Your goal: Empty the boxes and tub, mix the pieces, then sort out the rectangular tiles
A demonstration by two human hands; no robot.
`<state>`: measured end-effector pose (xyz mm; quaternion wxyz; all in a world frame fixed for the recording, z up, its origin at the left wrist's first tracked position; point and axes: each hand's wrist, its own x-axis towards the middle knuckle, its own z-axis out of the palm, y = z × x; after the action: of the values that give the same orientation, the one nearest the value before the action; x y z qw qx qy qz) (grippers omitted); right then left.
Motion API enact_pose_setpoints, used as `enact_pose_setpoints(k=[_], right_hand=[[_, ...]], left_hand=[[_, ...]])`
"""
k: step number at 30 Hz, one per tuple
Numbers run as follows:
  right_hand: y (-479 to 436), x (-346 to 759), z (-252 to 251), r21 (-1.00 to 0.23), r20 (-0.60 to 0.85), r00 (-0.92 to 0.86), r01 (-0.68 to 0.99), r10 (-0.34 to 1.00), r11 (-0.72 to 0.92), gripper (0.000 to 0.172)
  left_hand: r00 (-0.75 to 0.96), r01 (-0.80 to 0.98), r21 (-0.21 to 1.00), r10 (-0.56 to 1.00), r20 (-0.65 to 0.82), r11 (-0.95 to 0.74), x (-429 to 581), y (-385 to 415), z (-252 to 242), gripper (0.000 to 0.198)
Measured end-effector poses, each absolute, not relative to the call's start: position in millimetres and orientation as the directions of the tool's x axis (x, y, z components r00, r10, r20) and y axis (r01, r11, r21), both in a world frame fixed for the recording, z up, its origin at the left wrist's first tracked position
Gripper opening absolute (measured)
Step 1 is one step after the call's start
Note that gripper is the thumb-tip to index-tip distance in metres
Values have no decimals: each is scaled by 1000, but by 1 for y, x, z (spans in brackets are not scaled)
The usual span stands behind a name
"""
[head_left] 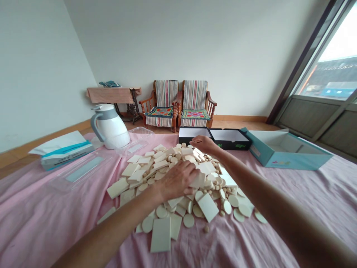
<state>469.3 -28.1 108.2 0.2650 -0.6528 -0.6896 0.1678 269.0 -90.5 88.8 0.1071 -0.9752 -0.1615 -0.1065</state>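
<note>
A wide heap of pale wooden pieces (160, 163), with rectangles, discs and small beads, lies in front of me. Over its middle my left hand (177, 178) is closed, its fingers curled around the edge of a pale wooden tile (198, 180). Farther off, my right hand (205, 143) hovers at the back of the heap, by the near side of a black box with two compartments (231, 139). Its fingers are bent together, and anything between them is too small or hidden to make out.
A light blue open box (292, 162) stands at the right on the pink cloth (306, 193). To the left are a white jug (111, 128), a tissue pack (67, 150) and clear plastic trays (80, 171). Two wooden chairs (164, 96) stand by the wall.
</note>
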Motion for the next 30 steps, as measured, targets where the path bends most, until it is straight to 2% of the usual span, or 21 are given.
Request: enact_pose_setpoints(k=[4, 6, 7, 9, 12, 13, 15, 18, 22, 26, 30], right_hand=[[-50, 504, 107, -527, 114, 25, 849, 993, 39, 27], [-66, 527, 100, -513, 81, 36, 858, 996, 11, 22], [-75, 539, 95, -505, 61, 27, 863, 998, 7, 26], [-95, 562, 80, -480, 22, -30, 877, 999, 37, 51], [-125, 584, 54, -411, -36, -160, 902, 986, 132, 106], [-133, 588, 46, -392, -53, -189, 907, 981, 154, 117], [-144, 589, 30, -370, -64, -201, 915, 978, 164, 127], [-147, 583, 15, -366, -19, -155, 921, 988, 137, 126], [-137, 574, 13, -343, 8, -118, 932, 993, 113, 122], [-133, 570, 18, -315, 96, -103, 940, 990, 128, 100], [-129, 560, 23, -269, 141, 11, 963, 990, 28, 86]], left_hand=[[795, 546, -98, 478, 372, -832, 243, -58, 88, 53], [724, 603, -65, 511, 463, -795, 234, -56, 90, 61], [705, 603, -47, 505, 498, -796, 231, -59, 92, 63], [732, 535, -19, 453, 508, -844, 229, -75, 96, 60], [893, 290, -27, 260, 367, -957, 236, -109, 97, 63], [939, 199, -41, 179, 295, -979, 241, -120, 94, 67], [980, 49, -74, 34, 196, -996, 252, -137, 86, 70], [987, -34, -129, -53, 149, -991, 271, -147, 71, 56], [978, -56, -182, -90, 187, -982, 292, -142, 56, 40], [972, -6, -231, -59, 227, -973, 306, -142, 50, 32], [974, 54, -258, -5, 225, -965, 318, -141, 47, 25]])
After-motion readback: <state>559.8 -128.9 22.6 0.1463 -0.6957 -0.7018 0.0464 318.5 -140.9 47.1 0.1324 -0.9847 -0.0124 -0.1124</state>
